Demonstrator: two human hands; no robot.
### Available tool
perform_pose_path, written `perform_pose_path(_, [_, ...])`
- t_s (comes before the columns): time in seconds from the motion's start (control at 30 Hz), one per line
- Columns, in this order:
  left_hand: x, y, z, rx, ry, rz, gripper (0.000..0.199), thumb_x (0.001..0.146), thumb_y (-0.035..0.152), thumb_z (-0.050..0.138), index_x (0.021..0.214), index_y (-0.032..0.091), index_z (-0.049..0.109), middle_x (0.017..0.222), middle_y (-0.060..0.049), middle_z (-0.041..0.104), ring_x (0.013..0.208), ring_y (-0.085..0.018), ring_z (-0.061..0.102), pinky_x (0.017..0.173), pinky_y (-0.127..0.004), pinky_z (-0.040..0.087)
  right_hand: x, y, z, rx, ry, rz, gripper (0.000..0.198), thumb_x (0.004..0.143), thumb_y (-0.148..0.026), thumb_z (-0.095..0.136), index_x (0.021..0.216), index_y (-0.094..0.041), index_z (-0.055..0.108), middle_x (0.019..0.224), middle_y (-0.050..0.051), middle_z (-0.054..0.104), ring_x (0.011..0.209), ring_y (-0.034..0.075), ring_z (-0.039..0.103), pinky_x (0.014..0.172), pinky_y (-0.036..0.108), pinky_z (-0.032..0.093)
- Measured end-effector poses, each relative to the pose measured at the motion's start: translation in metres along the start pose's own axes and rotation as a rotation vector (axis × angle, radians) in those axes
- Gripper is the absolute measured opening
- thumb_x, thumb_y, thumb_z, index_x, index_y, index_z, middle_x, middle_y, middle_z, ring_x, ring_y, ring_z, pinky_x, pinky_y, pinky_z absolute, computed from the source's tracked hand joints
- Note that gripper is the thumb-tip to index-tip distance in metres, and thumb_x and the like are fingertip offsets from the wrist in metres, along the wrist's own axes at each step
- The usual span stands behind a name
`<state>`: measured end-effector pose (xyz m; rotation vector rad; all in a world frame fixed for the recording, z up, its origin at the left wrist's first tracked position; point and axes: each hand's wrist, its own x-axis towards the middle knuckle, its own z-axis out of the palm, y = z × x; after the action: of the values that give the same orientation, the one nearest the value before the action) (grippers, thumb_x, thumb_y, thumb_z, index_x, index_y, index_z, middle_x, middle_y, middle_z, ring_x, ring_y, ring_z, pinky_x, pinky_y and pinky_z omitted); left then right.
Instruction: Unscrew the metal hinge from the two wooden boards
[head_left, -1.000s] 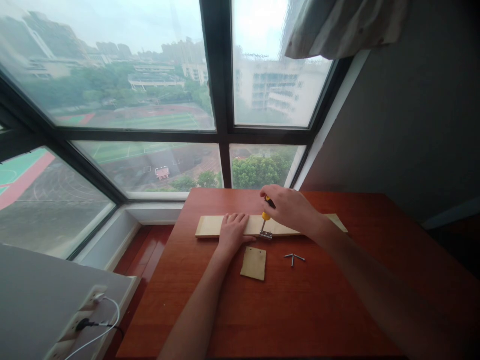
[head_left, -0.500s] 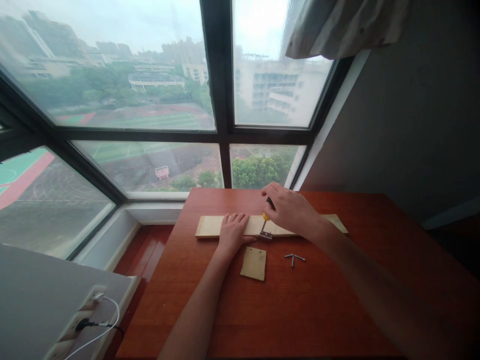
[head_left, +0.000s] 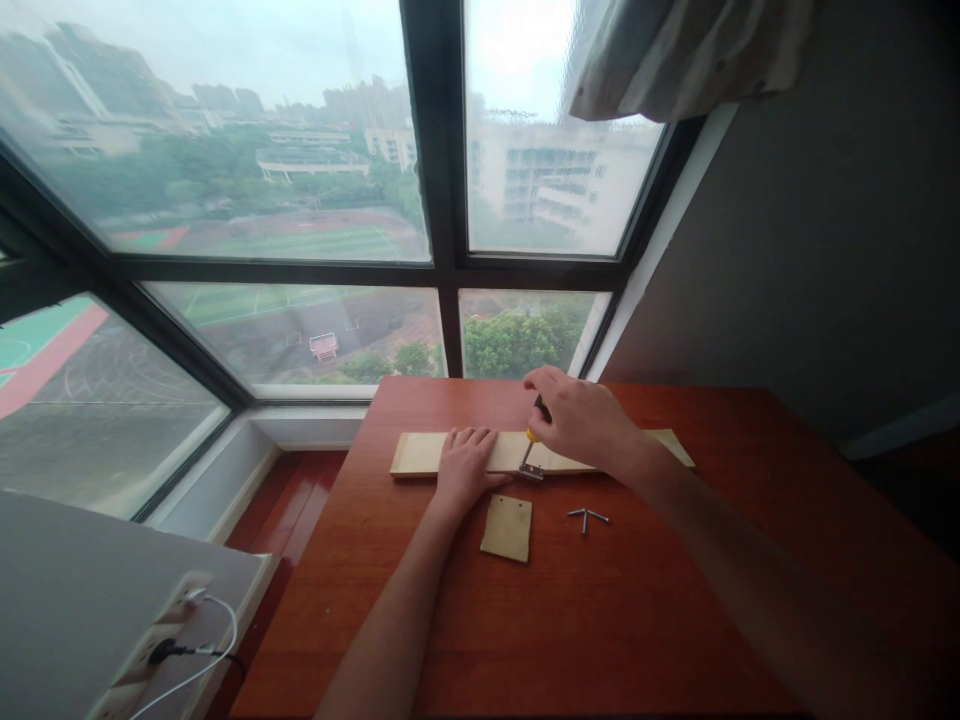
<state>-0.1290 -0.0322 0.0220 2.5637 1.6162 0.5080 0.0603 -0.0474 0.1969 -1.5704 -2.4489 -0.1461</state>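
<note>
A long pale wooden board lies across the table. My left hand rests flat on it, fingers stretched over the top and thumb along the near edge. My right hand is wrapped round a screwdriver with a black and yellow handle. Its shaft slants down to a small metal hinge at the board's near edge; the exact tip contact is too small to make out. Closer to me lies a small thin wooden piece with two holes near its far edge. Several screws lie to its right.
The reddish-brown wooden table reaches to the large window at the back. A grey wall stands to the right. At lower left, a white cable and a black plug sit in wall sockets.
</note>
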Motion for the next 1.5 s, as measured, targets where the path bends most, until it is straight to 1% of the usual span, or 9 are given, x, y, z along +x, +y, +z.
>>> perform_pose_path(0.23, [-0.0005, 0.0025, -0.0032, -0.036, 0.005, -0.028, 0.066, 0.067, 0.054, 0.074, 0.124, 0.027, 0.055, 0.127, -0.007, 0.06, 0.117, -0.029, 0.05, 0.109, -0.045, 0.026, 0.0006, -0.0017, -0.0025, -0.005, -0.024, 0.024, 0.026, 0.095, -0.041, 0.041, 0.094, -0.021, 0.058, 0.092, 0.004, 0.067, 0.071, 0.018, 0.061, 0.055, 0.03, 0.03])
perform_pose_path(0.47, [-0.0014, 0.0057, -0.0075, -0.099, 0.011, -0.042, 0.066, 0.067, 0.05, 0.073, 0.125, 0.026, 0.055, 0.126, -0.006, 0.06, 0.119, -0.029, 0.048, 0.111, -0.044, 0.024, -0.0013, -0.0031, -0.001, 0.001, 0.019, -0.013, 0.022, 0.085, -0.022, 0.047, 0.106, -0.02, 0.055, 0.104, 0.004, 0.066, 0.078, 0.018, 0.062, 0.06, 0.03, 0.034])
perform_pose_path(0.67, [-0.0014, 0.0054, -0.0069, -0.11, 0.014, -0.04, 0.064, 0.067, 0.05, 0.073, 0.124, 0.025, 0.056, 0.126, -0.006, 0.061, 0.118, -0.029, 0.049, 0.11, -0.044, 0.024, -0.0003, -0.0066, -0.0025, -0.034, -0.012, 0.005, 0.028, 0.096, -0.04, 0.037, 0.097, -0.022, 0.058, 0.091, 0.003, 0.068, 0.071, 0.018, 0.061, 0.057, 0.03, 0.032])
perform_pose_path(0.8, [-0.0014, 0.0044, -0.0062, -0.114, 0.014, -0.042, 0.066, 0.067, 0.05, 0.074, 0.125, 0.026, 0.055, 0.126, -0.006, 0.061, 0.119, -0.029, 0.048, 0.11, -0.044, 0.024, -0.0009, -0.0059, -0.0022, 0.001, -0.015, -0.015, 0.022, 0.092, -0.028, 0.042, 0.105, -0.022, 0.058, 0.1, 0.005, 0.067, 0.076, 0.018, 0.062, 0.06, 0.03, 0.035])
perform_pose_path(0.9, [-0.0013, 0.0034, -0.0051, -0.114, 0.017, -0.038, 0.068, 0.066, 0.051, 0.075, 0.126, 0.026, 0.055, 0.126, -0.006, 0.061, 0.118, -0.029, 0.049, 0.11, -0.044, 0.025, -0.0025, -0.0053, -0.0021, 0.06, -0.007, -0.044, 0.03, 0.083, -0.022, 0.049, 0.113, -0.02, 0.055, 0.109, 0.006, 0.065, 0.088, 0.02, 0.062, 0.067, 0.029, 0.039])
perform_pose_path(1.1, [-0.0008, 0.002, -0.0032, -0.114, 0.025, -0.031, 0.069, 0.065, 0.053, 0.076, 0.125, 0.026, 0.055, 0.127, -0.006, 0.061, 0.118, -0.029, 0.049, 0.11, -0.044, 0.025, -0.0014, -0.0066, -0.0029, 0.028, -0.017, 0.0, 0.027, 0.095, -0.039, 0.041, 0.101, -0.022, 0.06, 0.095, 0.004, 0.068, 0.076, 0.02, 0.063, 0.061, 0.03, 0.038])
perform_pose_path(1.23, [-0.0006, 0.0011, -0.0019, -0.113, 0.01, -0.046, 0.072, 0.062, 0.055, 0.078, 0.125, 0.026, 0.055, 0.127, -0.006, 0.061, 0.118, -0.029, 0.049, 0.109, -0.044, 0.027, -0.0022, -0.0054, -0.0043, 0.045, -0.028, -0.024, 0.022, 0.091, -0.028, 0.043, 0.106, -0.022, 0.06, 0.103, 0.005, 0.068, 0.08, 0.019, 0.063, 0.065, 0.03, 0.039])
perform_pose_path(1.33, [-0.0004, 0.0002, -0.0004, -0.109, 0.005, -0.046, 0.073, 0.062, 0.054, 0.079, 0.125, 0.027, 0.055, 0.128, -0.006, 0.06, 0.118, -0.029, 0.049, 0.108, -0.044, 0.027, -0.0035, -0.0042, -0.0055, 0.095, -0.03, -0.051, 0.033, 0.083, -0.022, 0.051, 0.115, -0.021, 0.056, 0.115, 0.007, 0.065, 0.092, 0.02, 0.062, 0.069, 0.029, 0.041])
perform_pose_path(1.5, [-0.0002, -0.0007, 0.0017, -0.091, 0.019, -0.038, 0.077, 0.06, 0.056, 0.081, 0.125, 0.027, 0.055, 0.128, -0.006, 0.061, 0.118, -0.029, 0.049, 0.108, -0.044, 0.027, -0.0013, -0.0051, -0.0041, 0.07, -0.026, -0.018, 0.026, 0.093, -0.04, 0.045, 0.104, -0.023, 0.061, 0.1, 0.004, 0.07, 0.082, 0.02, 0.065, 0.065, 0.03, 0.04])
